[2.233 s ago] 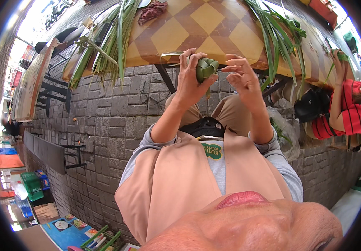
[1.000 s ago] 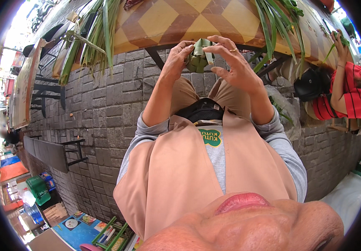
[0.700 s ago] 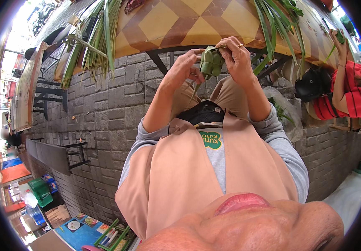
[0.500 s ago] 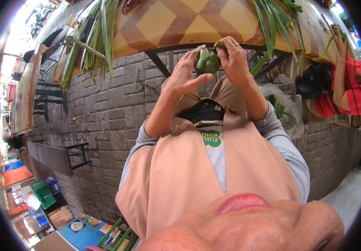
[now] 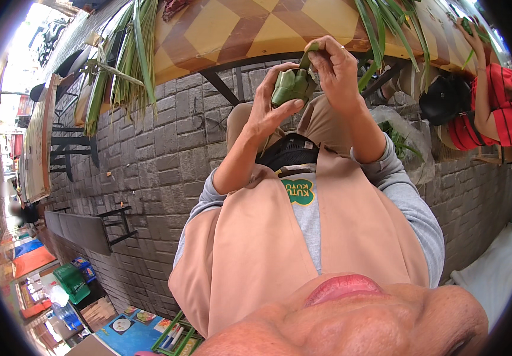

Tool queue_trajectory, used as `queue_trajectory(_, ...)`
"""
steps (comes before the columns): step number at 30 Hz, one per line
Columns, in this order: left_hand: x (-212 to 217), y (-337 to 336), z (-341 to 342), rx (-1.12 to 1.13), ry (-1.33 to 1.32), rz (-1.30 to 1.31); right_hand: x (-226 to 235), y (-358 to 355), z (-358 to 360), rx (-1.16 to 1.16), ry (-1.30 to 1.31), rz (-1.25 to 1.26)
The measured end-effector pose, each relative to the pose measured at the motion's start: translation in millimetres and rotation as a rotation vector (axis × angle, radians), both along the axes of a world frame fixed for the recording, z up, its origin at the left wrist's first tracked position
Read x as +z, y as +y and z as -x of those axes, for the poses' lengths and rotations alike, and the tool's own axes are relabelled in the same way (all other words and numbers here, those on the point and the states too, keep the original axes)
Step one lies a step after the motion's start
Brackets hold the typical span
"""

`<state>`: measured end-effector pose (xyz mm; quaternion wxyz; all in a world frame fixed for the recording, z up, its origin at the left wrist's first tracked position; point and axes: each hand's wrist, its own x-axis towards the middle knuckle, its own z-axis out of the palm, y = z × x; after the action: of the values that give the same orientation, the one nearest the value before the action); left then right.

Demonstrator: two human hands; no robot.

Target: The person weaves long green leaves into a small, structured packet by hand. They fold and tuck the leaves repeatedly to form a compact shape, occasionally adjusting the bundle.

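A green woven palm-leaf pouch (image 5: 292,88), boxy with crossing strips, is held up over my lap, just in front of the table edge. My left hand (image 5: 263,105) grips it from the left, thumb below and fingers along its upper side. A loose leaf strip (image 5: 308,55) rises from the pouch's upper right corner. My right hand (image 5: 334,70) is closed on this strip between thumb and fingers, slightly above and right of the pouch. The fingertips of my right hand partly hide where strip and pouch meet.
A patterned yellow-brown table (image 5: 220,38) stands ahead. Long palm leaves (image 5: 126,65) hang over its left side, and more leaves (image 5: 380,26) over its right. A plastic bag with greenery (image 5: 407,148) lies at my right, near a person in red (image 5: 496,110). A grey bench (image 5: 78,230) stands left.
My right hand has moved up and away from the pouch, drawing the leaf strip up so more of it shows. My left hand has closed more around the pouch and tilted it.
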<state>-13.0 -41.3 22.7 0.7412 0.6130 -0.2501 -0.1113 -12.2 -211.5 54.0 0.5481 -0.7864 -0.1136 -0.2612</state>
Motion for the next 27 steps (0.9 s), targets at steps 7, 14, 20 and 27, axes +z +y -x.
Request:
queue_trajectory(7, -9.1, 1.9, -4.6, 0.193, -0.168, -0.117, -0.6, 9.3, 21.0, 0.171, -0.087, -0.41)
queue_trajectory(14, -2.5, -3.0, -2.4, 0.3, -0.576, -0.303, -6.6, -0.7, 32.3, -0.011, -0.129, 0.028)
queue_trajectory(20, 3.9, -17.7, -3.2, 0.353, -0.76, -0.411, -1.4, -6.1, 43.5, 0.08, -0.017, 0.039)
queue_trajectory(27, 1.0, -33.4, 8.9, 0.345, -0.814, -0.536, 8.7, -16.3, 64.4, -0.033, 0.088, 0.069)
